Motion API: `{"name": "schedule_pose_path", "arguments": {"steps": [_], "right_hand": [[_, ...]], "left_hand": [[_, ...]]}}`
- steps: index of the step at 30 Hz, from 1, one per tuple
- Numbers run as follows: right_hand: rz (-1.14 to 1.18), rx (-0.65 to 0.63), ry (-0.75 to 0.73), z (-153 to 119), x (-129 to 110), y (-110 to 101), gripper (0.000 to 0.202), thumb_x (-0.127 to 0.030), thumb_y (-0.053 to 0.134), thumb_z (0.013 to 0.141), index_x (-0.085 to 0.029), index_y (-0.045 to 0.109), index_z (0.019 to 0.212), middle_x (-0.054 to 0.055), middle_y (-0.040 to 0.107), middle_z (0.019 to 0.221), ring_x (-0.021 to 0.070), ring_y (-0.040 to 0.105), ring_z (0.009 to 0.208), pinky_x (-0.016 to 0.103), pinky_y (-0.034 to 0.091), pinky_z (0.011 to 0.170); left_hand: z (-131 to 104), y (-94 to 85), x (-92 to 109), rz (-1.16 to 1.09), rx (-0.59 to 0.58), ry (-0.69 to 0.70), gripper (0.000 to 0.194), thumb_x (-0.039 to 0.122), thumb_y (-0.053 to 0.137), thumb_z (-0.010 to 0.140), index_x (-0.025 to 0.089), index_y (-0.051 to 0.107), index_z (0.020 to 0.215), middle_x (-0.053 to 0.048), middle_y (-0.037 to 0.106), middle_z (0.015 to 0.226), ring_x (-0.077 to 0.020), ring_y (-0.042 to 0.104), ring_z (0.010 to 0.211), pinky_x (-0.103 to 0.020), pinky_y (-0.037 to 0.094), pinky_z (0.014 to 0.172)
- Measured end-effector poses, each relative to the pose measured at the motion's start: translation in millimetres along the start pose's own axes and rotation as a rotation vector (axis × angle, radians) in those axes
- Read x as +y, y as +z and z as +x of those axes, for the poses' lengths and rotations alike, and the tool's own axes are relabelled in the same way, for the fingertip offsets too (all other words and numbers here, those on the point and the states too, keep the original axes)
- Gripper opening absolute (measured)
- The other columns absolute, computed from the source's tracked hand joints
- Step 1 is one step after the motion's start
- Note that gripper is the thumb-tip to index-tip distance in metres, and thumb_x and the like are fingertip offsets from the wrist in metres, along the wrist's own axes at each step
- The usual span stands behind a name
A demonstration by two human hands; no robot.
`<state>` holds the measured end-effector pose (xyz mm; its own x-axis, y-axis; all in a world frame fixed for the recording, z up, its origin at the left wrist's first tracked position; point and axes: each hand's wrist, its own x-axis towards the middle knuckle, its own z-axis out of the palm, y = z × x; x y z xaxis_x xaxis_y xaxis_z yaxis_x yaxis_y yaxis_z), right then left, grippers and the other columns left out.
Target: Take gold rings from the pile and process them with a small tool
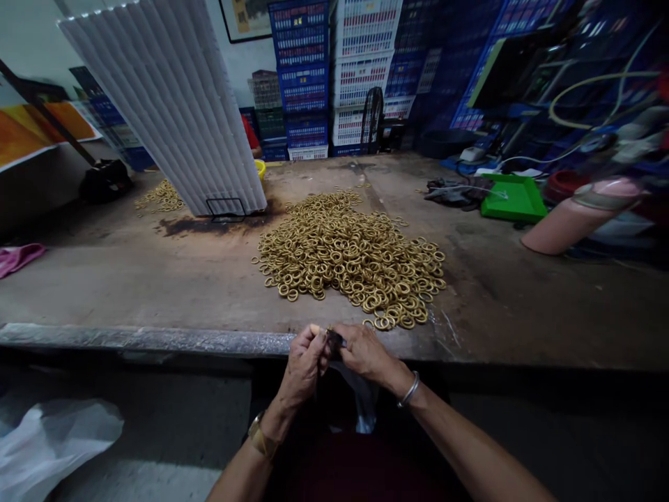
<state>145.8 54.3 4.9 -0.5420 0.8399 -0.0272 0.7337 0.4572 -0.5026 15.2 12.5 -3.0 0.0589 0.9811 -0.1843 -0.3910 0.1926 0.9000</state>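
Both hands meet at the table's front edge, below a large pile of brass-coloured rings. My left hand is closed in a pinch, thumb against the fingers; a tiny gold-coloured bit shows by its fingertips, too small to name. My right hand is closed round a small dark object lying between the two hands. Its kind cannot be made out, as the fingers cover most of it. The nearest rings lie just beyond my right hand, apart from it.
A tall white corrugated panel stands in a black wire holder. More rings lie behind it. At right are a green tray and a tilted pink bottle. Stacked crates line the back; a person's red sleeve shows there.
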Motion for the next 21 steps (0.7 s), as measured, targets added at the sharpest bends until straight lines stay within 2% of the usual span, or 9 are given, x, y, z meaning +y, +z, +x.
{"name": "schedule_pose_path", "arguments": {"steps": [2, 5, 9, 12, 15, 18, 21], "right_hand": [[-0.089, 0.016, 0.085, 0.8, 2.6, -1.6, 0.019, -0.016, 0.042, 0.073, -0.017, 0.058, 0.084, 0.005, 0.064, 0.072, 0.0148, 0.055, 0.066, 0.023, 0.028, 0.057], [-0.19, 0.107, 0.206, 0.5, 13.4, -6.2, 0.023, -0.016, 0.043, 0.074, -0.018, 0.056, 0.092, 0.006, 0.065, 0.079, 0.0159, 0.057, 0.071, 0.024, 0.029, 0.06], [-0.291, 0.267, 0.375, -1.8, 32.7, -16.5, 0.022, -0.018, 0.045, 0.076, -0.02, 0.053, 0.096, 0.005, 0.065, 0.081, 0.0173, 0.059, 0.073, 0.025, 0.03, 0.061], [-0.352, 0.302, 0.472, -1.0, 41.2, -23.2, 0.023, -0.025, 0.045, 0.08, -0.02, 0.05, 0.102, 0.006, 0.065, 0.077, 0.0194, 0.06, 0.069, 0.026, 0.03, 0.058], [-0.384, 0.272, 0.486, 3.3, 43.3, -26.6, 0.022, -0.028, 0.046, 0.081, -0.02, 0.048, 0.101, 0.008, 0.065, 0.078, 0.021, 0.061, 0.071, 0.026, 0.03, 0.057], [-0.388, 0.229, 0.466, 9.4, 42.9, -27.2, 0.018, -0.022, 0.047, 0.079, -0.019, 0.047, 0.097, 0.009, 0.065, 0.077, 0.0213, 0.061, 0.073, 0.026, 0.031, 0.059], [-0.383, 0.234, 0.444, 16.1, 42.3, -26.1, 0.02, -0.019, 0.045, 0.079, -0.018, 0.046, 0.098, 0.009, 0.065, 0.075, 0.0214, 0.061, 0.07, 0.026, 0.032, 0.059]], "left_hand": [[-3.5, 1.0, 3.2, -0.08, -0.017, -0.045, 0.027, 0.041, 0.057, 0.075, 0.016, 0.047, 0.07, 0.006, 0.043, 0.053, -0.0022, 0.031, 0.039, -0.014, 0.023, 0.037], [-7.4, 0.8, 10.2, -0.202, -0.044, -0.118, 0.022, 0.037, 0.057, 0.076, 0.016, 0.049, 0.074, 0.005, 0.045, 0.055, -0.0032, 0.033, 0.04, -0.015, 0.024, 0.036], [-4.4, -2.2, 13.9, -0.315, -0.042, -0.134, 0.021, 0.034, 0.058, 0.076, 0.014, 0.051, 0.072, -0.002, 0.057, 0.074, -0.0049, 0.042, 0.048, -0.016, 0.028, 0.037], [-0.2, -2.0, 10.9, -0.348, -0.006, -0.148, 0.02, 0.031, 0.06, 0.074, 0.013, 0.052, 0.07, -0.007, 0.06, 0.082, -0.0074, 0.048, 0.054, -0.017, 0.031, 0.04], [1.7, -0.1, 8.0, -0.381, -0.004, -0.169, 0.015, 0.028, 0.061, 0.072, 0.015, 0.054, 0.077, -0.005, 0.06, 0.077, -0.0089, 0.05, 0.055, -0.017, 0.033, 0.04], [2.9, -0.4, 7.9, -0.429, -0.018, -0.206, 0.022, 0.026, 0.062, 0.069, 0.016, 0.056, 0.088, -0.003, 0.058, 0.073, -0.0089, 0.049, 0.054, -0.017, 0.033, 0.04], [5.1, -2.7, 8.8, -0.496, -0.002, -0.243, 0.017, 0.025, 0.062, 0.068, 0.013, 0.058, 0.08, -0.003, 0.055, 0.071, -0.0088, 0.05, 0.057, -0.016, 0.033, 0.041]]}}
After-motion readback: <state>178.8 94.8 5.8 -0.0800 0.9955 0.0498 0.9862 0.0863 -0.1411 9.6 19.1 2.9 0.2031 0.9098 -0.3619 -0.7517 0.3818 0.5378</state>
